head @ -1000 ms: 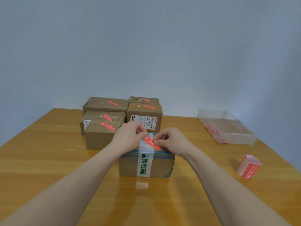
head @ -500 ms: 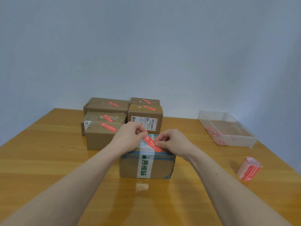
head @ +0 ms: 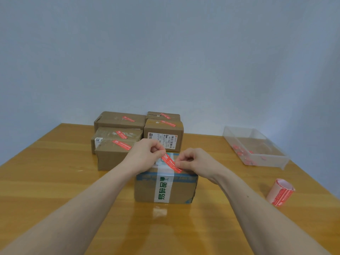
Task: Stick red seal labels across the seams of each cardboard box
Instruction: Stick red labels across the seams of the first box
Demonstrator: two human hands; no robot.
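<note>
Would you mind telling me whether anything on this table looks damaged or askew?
Little stands out. The front box has a crumpled right corner and scuffed blue tape. The red label, held by both hands, lies diagonally, matching the labels on the stacked boxes.

Both bare forearms reach forward and converge. The left hand [head: 145,153] has fingers curled, thumb and forefinger pinched together. The right hand [head: 197,161] mirrors it, fingertips pinched, knuckles raised.
</note>
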